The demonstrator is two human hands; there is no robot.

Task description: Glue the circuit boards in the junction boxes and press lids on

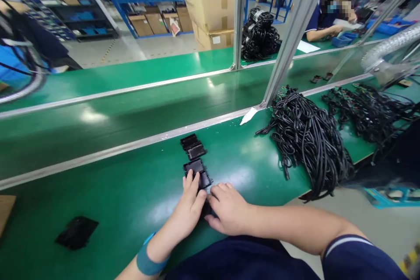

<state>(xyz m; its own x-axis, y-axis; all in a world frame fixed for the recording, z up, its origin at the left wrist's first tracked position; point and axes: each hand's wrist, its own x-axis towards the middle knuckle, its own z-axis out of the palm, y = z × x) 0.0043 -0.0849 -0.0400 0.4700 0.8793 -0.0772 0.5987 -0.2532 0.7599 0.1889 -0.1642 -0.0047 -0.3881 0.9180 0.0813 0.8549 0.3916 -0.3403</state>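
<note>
My left hand [190, 203], with a teal band at its wrist, has its fingers apart over the lower end of an open black plastic case [196, 166]. Close on its right, my right hand [228, 210] has curled fingers around a dark piece [206, 210] that is mostly hidden between the hands. Another open black case [193, 146] lies just beyond the first one on the green table [131, 192]. Whether my left hand also touches the dark piece is hard to tell.
A black item [77, 232] lies at the left. Black cable bundles [308, 140] cover the right side, near a white scrap [248, 115]. A metal rail [138, 144] and post [292, 30] border a sunken green channel [131, 118]. Across it, a person [328, 17] works.
</note>
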